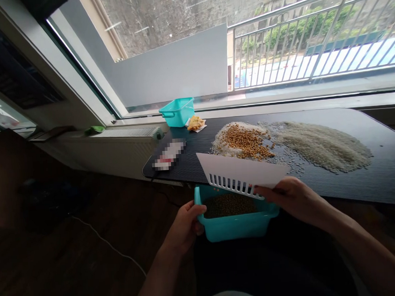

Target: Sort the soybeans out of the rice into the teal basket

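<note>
My left hand (pixel 188 217) is closed on the left end of a turquoise plastic basin (pixel 237 228), thumb over its rim. Inside lies a layer of yellowish-brown soybeans (pixel 232 205). My right hand (pixel 289 196) grips the right end of a white slotted scraper (pixel 241 170), a flat sheet with a row of slots along its lower edge. The scraper is tilted over the basin's far side, by the table's front edge. Behind it on the table, more soybeans (pixel 242 138) lie mixed with white grains. To their right spreads a wide heap of rice (pixel 321 145).
The black table (pixel 363 184) stands against the window. At its far left are a second turquoise basin (pixel 178 113), a yellowish item on white paper (pixel 196 123) and a pixelated flat object (pixel 169 154). A radiator (pixel 117 148) is on the left; a white cable (pixel 109 245) crosses the floor.
</note>
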Demonstrator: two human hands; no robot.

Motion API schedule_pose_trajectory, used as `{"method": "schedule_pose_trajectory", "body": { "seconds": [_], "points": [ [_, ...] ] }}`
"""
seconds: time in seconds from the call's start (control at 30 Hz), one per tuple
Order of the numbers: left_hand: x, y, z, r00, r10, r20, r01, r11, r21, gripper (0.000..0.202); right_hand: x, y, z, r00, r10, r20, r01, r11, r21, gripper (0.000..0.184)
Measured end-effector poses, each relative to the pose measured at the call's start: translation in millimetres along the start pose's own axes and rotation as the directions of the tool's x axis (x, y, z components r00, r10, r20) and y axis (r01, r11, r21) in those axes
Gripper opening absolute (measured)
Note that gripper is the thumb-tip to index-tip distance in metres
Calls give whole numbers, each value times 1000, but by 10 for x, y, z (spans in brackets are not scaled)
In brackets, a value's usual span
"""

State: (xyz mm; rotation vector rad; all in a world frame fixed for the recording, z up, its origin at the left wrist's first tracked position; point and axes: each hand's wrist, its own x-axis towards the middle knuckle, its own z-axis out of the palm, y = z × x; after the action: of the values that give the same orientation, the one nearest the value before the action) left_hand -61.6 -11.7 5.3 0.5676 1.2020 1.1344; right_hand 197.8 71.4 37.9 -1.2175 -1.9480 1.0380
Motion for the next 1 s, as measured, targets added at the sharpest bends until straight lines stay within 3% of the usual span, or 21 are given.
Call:
{"method": "schedule_pose_trajectory", "body": {
  "seconds": [0.1,0.23,0.4,0.6,0.77,1.0],
  "points": [
    [5,-17,2,1000,-2,4,2,1000,-6,36,-185,70,50,994,34,-99,-28,998,59,34],
    [28,-59,93,1000,-15,18,15,1000,-20,36,-378,126,89,930,169,-325,-131,982,135,36],
    [47,-120,268,995,-55,88,56,998,-17,34,-369,165,91,860,268,-434,-205,961,186,37],
    [46,-195,389,992,-62,114,63,998,-3,34,-376,169,7,771,267,-579,-268,960,86,30],
    [47,-228,403,991,-66,119,65,998,17,33,-434,164,-83,729,247,-638,-303,953,22,33],
    [40,-238,398,992,-75,101,72,997,36,32,-469,317,-280,725,306,-617,-373,928,23,29]
  ]
}}
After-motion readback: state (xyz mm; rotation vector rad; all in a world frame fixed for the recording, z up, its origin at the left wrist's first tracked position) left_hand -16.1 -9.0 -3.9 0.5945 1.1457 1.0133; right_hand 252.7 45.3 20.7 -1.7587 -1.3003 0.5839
